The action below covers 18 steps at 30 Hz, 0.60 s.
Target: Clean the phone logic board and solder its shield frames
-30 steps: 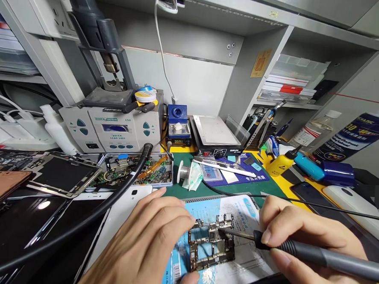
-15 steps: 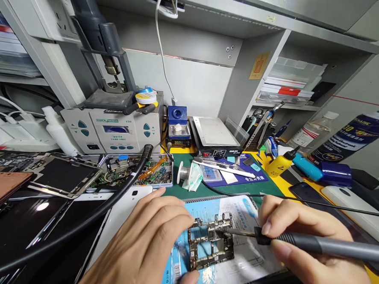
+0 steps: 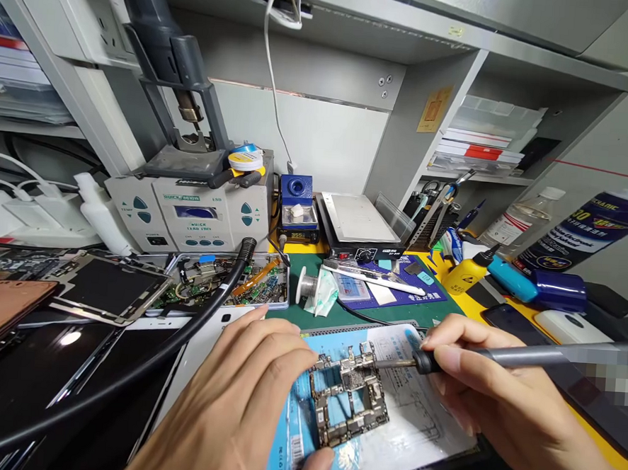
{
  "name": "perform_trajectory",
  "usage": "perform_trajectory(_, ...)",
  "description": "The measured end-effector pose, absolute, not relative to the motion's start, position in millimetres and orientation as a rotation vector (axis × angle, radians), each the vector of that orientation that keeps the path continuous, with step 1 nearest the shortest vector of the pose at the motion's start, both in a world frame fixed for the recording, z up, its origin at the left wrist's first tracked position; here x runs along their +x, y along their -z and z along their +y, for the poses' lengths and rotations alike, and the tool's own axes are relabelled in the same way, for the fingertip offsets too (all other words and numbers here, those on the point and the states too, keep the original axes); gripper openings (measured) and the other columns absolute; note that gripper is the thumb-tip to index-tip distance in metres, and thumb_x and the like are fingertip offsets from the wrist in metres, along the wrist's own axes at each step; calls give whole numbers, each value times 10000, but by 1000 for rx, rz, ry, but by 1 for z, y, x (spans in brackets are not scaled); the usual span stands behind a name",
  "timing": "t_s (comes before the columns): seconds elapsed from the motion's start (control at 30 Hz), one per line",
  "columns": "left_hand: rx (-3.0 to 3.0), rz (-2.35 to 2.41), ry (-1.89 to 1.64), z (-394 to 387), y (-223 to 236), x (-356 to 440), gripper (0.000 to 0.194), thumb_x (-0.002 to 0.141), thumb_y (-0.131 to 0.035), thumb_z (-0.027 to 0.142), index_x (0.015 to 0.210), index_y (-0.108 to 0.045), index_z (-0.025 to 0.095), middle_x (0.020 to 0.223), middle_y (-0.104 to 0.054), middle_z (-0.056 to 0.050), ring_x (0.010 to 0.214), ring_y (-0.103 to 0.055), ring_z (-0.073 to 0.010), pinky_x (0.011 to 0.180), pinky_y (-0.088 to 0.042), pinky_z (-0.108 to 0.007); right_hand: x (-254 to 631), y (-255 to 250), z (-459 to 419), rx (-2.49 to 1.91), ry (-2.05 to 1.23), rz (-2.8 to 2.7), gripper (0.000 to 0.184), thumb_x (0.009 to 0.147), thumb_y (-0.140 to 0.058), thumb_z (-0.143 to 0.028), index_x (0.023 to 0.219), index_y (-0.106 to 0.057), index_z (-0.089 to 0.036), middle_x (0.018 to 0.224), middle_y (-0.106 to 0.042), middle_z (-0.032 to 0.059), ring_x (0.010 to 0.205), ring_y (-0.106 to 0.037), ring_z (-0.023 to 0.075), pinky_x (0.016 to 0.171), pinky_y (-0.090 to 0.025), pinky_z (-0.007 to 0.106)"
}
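Note:
My left hand (image 3: 251, 387) is closed on the left edge of a phone circuit board (image 3: 355, 378). Its fingertips touch the upper left corner and the thumb presses at the lower left. Openings in the board show the blue and white printed sheet (image 3: 419, 426) beneath. In my right hand (image 3: 470, 365), gripped like a pen, is a soldering iron (image 3: 524, 356) with a dark grey handle. The iron points left, and its metal tip is at the board's upper right part; whether it touches cannot be made out.
Behind the sheet stand a solder spool (image 3: 307, 287), a soldering station (image 3: 298, 216) and a heating plate (image 3: 365, 220). A black hose (image 3: 202, 331) crosses the left side over several phone parts. At right are a yellow bottle (image 3: 463, 272) and a dark phone (image 3: 505, 321).
My right hand and the soldering iron have moved slightly up and left, with the handle's rear raised. My left hand keeps its hold on the board. The whole view has shifted a little.

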<state>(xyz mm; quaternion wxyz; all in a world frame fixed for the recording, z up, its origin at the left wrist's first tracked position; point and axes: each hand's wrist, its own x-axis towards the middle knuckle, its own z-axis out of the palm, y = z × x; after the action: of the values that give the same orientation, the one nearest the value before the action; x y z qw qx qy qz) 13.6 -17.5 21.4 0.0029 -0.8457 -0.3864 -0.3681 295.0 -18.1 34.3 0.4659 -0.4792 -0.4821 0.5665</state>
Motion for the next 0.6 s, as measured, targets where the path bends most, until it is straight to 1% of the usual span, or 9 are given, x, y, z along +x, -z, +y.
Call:
perform_trajectory(0.07, -2674, -1260, 1148, -20, -22, 14, 359, 847, -700, 298, 1181, -592, 224, 1196, -670, -23, 1216, -595, -224, 1196, -365, -403, 296, -33, -19, -1201, -1382, -1200, 280, 886, -776, -452, 817, -721, -187, 498, -592, -40, 397, -480, 68, 400, -376, 150)
perform_trajectory(0.13, -2706, -1286, 1138, -21, -22, 13, 377, 834, -719, 304, 1180, -596, 218, 1184, -667, -27, 1210, -593, -232, 1168, -394, -405, 295, -32, -22, -1238, -1335, -1278, 229, 908, -753, -432, 859, -715, -211, 525, -634, -33, 400, -541, 93, 397, -431, 166)
perform_trajectory(0.2, -2712, -1330, 1151, -21, -21, 13, 385, 819, -737, 309, 1167, -601, 216, 1166, -662, -22, 1189, -595, -226, 1124, -431, -380, 292, -31, -26, -1278, -1141, -1430, 118, 906, -744, -354, 880, -714, -242, 563, -664, -32, 412, -590, 115, 399, -478, 181)
perform_trajectory(0.23, -2723, -1356, 1139, -21, -20, 13, 393, 815, -744, 314, 1169, -604, 216, 1180, -657, -22, 1194, -593, -226, 1107, -444, -370, 289, -31, -28, -1285, -984, -1534, 46, 879, -754, -284, 872, -718, -256, 597, -686, -29, 430, -615, 122, 414, -503, 185)
perform_trajectory(0.27, -2736, -1354, 1128, -20, -20, 14, 393, 805, -754, 324, 1154, -608, 217, 1172, -658, -18, 1177, -599, -222, 1101, -447, -366, 287, -31, -30, -1262, -807, -1643, 73, 838, -760, -210, 859, -721, -269, 634, -707, -28, 454, -639, 126, 435, -525, 185)
perform_trajectory(0.3, -2724, -1356, 1141, -20, -19, 14, 380, 806, -745, 322, 1147, -611, 218, 1170, -660, -15, 1167, -603, -222, 1112, -438, -375, 285, -31, -32, -1214, -641, -1746, 157, 790, -759, -142, 853, -723, -281, 678, -730, -26, 495, -672, 134, 466, -549, 182)
perform_trajectory(0.37, -2701, -1373, 1137, -20, -18, 15, 358, 823, -720, 310, 1151, -612, 220, 1180, -658, -15, 1176, -600, -224, 1148, -407, -390, 280, -32, -34, -1114, -428, -1883, 274, 738, -740, -72, 881, -714, -305, 748, -757, -34, 583, -727, 145, 536, -583, 176)
perform_trajectory(0.47, -2672, -1404, 1136, -22, -16, 17, 359, 836, -696, 305, 1175, -609, 224, 1213, -648, -19, 1206, -585, -229, 1183, -376, -399, 276, -31, -36, -1076, -363, -1943, 319, 769, -711, -63, 959, -685, -318, 773, -748, -47, 622, -743, 134, 580, -589, 167)
perform_trajectory(0.6, -2690, -1408, 1164, -22, -15, 18, 372, 805, -707, 299, 1157, -609, 227, 1188, -656, -13, 1182, -594, -226, 1138, -420, -378, 275, -29, -37, -1032, -243, -2060, 310, 811, -687, -59, 1024, -657, -283, 766, -729, -27, 596, -728, 134, 573, -587, 199)
